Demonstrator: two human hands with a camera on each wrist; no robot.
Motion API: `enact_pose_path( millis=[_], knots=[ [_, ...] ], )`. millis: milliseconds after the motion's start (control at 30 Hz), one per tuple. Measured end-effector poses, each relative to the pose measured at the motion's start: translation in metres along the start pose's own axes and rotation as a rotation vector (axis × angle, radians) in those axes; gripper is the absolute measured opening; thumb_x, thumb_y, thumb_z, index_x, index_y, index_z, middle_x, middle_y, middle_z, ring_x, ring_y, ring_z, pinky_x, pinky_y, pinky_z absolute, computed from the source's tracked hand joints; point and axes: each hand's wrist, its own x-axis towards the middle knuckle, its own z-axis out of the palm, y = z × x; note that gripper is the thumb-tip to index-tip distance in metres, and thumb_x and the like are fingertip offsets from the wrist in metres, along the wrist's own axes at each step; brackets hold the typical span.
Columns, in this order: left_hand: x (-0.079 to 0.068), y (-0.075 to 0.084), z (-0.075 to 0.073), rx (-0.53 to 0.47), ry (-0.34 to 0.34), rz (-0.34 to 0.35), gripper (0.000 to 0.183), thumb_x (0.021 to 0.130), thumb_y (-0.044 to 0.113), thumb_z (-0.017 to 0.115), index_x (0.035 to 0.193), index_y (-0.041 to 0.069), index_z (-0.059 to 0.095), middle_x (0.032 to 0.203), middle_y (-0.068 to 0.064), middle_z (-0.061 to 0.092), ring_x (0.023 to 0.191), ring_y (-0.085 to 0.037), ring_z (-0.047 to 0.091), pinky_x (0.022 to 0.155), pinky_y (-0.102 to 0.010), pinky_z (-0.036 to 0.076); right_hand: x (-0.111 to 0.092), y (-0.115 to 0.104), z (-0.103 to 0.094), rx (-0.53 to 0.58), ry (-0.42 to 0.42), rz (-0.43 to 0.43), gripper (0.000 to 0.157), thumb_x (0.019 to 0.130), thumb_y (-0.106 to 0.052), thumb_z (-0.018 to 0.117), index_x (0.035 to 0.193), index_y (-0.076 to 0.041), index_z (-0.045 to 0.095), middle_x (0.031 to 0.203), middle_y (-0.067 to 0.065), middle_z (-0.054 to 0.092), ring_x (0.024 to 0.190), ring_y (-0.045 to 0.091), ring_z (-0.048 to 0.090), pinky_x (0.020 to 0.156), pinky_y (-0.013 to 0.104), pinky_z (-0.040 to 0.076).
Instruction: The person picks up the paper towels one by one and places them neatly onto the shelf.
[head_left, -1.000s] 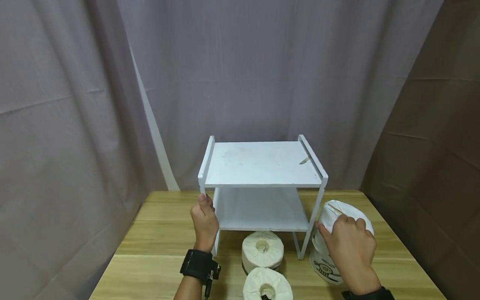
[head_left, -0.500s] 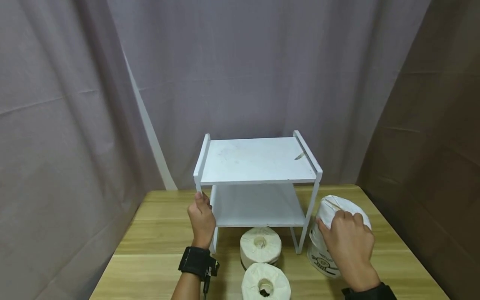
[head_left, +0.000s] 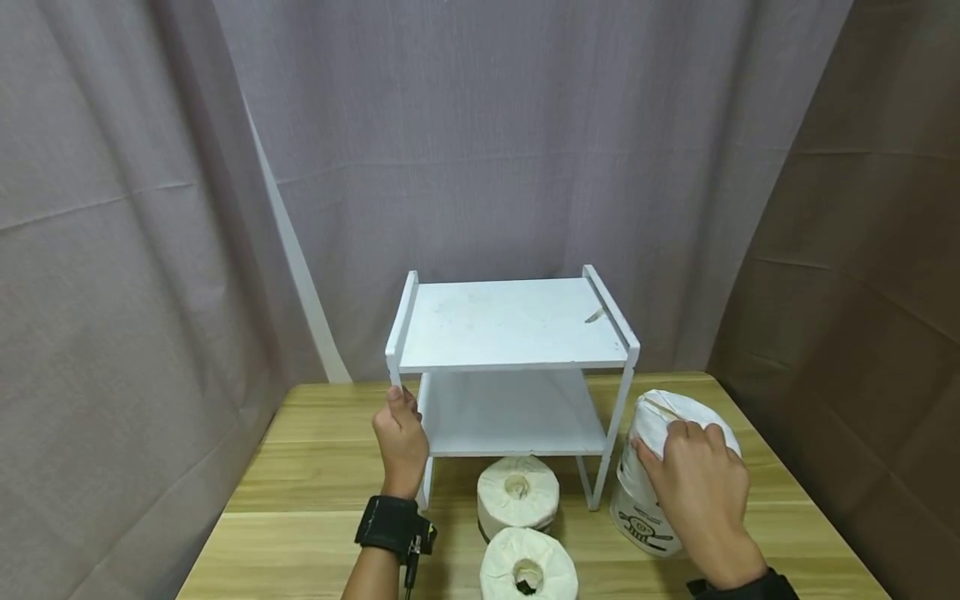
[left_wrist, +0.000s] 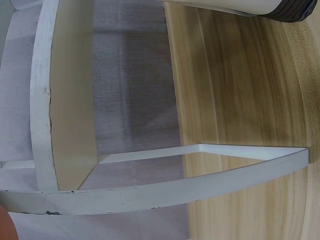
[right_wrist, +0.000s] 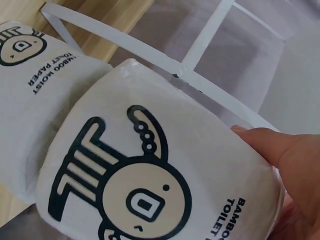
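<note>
My left hand point(head_left: 401, 446) grips the left front leg of a white two-tier shelf point(head_left: 517, 321), which stands on the wooden table. In the left wrist view the shelf's leg point(left_wrist: 150, 197) runs across the picture, with a fingertip at its left end. My right hand point(head_left: 701, 500) holds the upper of two stacked toilet paper rolls, thumb on the near side and fingers over the top. That upper roll point(right_wrist: 145, 165) is wrapped in white paper with a dark cartoon print. Its lower neighbour point(head_left: 641, 525) rests on the table, right of the shelf.
Two more wrapped rolls stand at the front: one roll point(head_left: 517, 496) by the shelf's lower front edge, another roll point(head_left: 528, 565) nearer me. Grey curtains point(head_left: 487, 150) hang behind and at the left, a brown one point(head_left: 847, 275) at the right. The wooden table point(head_left: 300, 500) lies beneath everything.
The head view has shifted a little, so the shelf and rolls appear slightly further left. Both hands keep their holds, and the stacked rolls show little movement.
</note>
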Motion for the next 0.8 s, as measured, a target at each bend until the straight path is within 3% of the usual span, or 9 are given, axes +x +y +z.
enact_pose_path(
  millis=[500, 800],
  knots=[
    [0.002, 0.000, -0.001, -0.003, -0.003, 0.004, 0.058, 0.118, 0.037, 0.027, 0.065, 0.015, 0.037, 0.057, 0.008, 0.037, 0.049, -0.008, 0.036, 0.048, -0.023, 0.029, 0.012, 0.007, -0.025, 0.003, 0.059, -0.084, 0.049, 0.078, -0.026, 0.089, 0.093, 0.013, 0.064, 0.082, 0.029, 0.063, 0.077, 0.048, 0.053, 0.054, 0.057, 0.043],
    [0.000, 0.002, 0.000, -0.005, -0.017, -0.009, 0.055, 0.119, 0.028, 0.028, 0.066, 0.015, 0.036, 0.057, 0.009, 0.033, 0.048, -0.008, 0.033, 0.047, -0.024, 0.027, 0.020, 0.007, -0.041, 0.008, 0.015, -0.060, 0.051, 0.079, -0.026, 0.088, 0.105, 0.013, 0.067, 0.089, 0.028, 0.064, 0.084, 0.049, 0.052, 0.063, 0.061, 0.044]
  ],
)
